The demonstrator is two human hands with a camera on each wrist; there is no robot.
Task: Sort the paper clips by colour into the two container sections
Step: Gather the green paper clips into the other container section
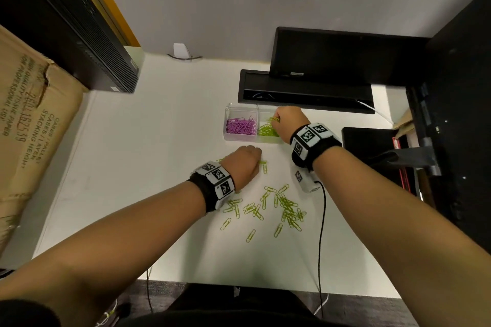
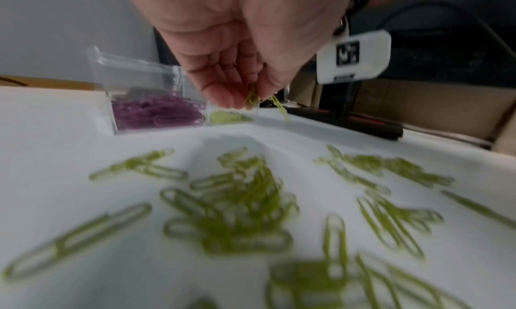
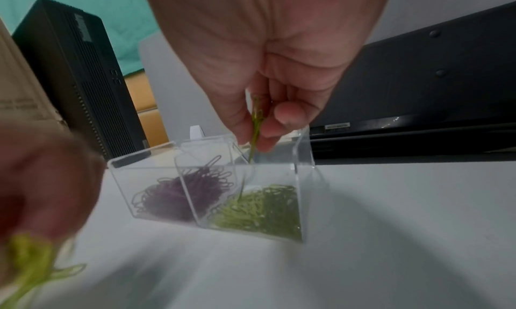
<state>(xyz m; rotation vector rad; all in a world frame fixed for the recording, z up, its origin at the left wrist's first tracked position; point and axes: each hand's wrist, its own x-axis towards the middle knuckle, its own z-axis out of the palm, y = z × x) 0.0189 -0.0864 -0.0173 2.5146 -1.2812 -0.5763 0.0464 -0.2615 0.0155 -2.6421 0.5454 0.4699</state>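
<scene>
In the head view the left hand (image 1: 243, 164) hides its own fingers, and so does the right hand (image 1: 289, 121). The left hand covers part of a green clip at its 3 o'clock. In the left wrist view the loose green clips (image 2: 245, 205) on the counter (image 2: 69, 150) are a blur. In the right wrist view a blurry hand at 9 o'clock is cut off by the edge, and the cardboard box (image 1: 29, 125) print is too small to read

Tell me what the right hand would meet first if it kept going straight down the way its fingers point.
Probably the green clips heaped in the container's right section; the right hand, pinching green clips, hangs directly above them. Depth is uncertain.
</scene>
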